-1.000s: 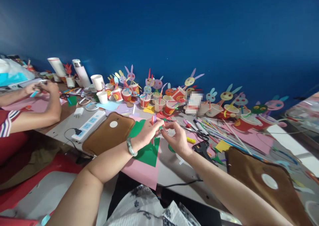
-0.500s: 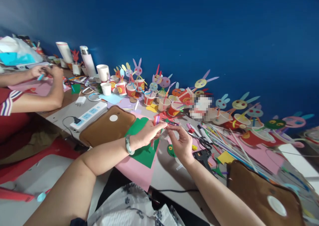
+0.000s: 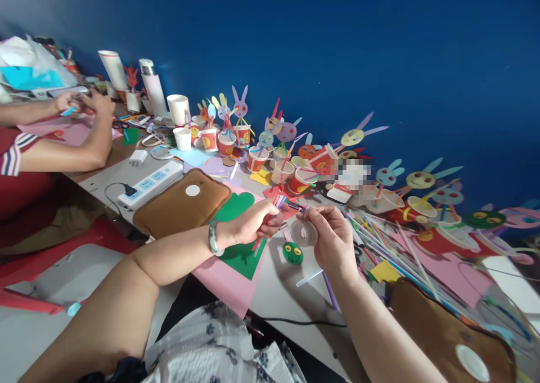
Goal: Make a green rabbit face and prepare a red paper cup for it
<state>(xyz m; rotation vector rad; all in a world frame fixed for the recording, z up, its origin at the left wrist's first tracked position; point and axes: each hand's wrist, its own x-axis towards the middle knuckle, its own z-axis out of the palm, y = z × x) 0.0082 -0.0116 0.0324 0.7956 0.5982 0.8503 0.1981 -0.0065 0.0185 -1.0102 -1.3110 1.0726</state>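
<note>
My left hand (image 3: 265, 224) is closed around a thin bundle of red and purple strips (image 3: 279, 201); whether they are straws or paper, I cannot tell. Its lower end sticks out below the fingers over green paper (image 3: 236, 259). In my right hand (image 3: 333, 237), the fingers pinch the edge of a translucent roll of tape (image 3: 304, 233). The hands are apart, with dark-handled scissors or a similar tool (image 3: 295, 206) lying behind the gap. Below the roll lies a green round paper face (image 3: 292, 253) with yellow eyes.
Cups with paper rabbit figures (image 3: 301, 179) line the blue wall. A power strip (image 3: 152, 185) and brown cushion-like pad (image 3: 181, 203) lie left, another brown pad (image 3: 447, 332) right. Straws (image 3: 388, 242) spread at right. Another person's hands (image 3: 86, 103) work at far left.
My hands were together at the fingertips. My right hand has moved away to the right with the tape roll, and my left fingers have curled in. The view has shifted slightly.
</note>
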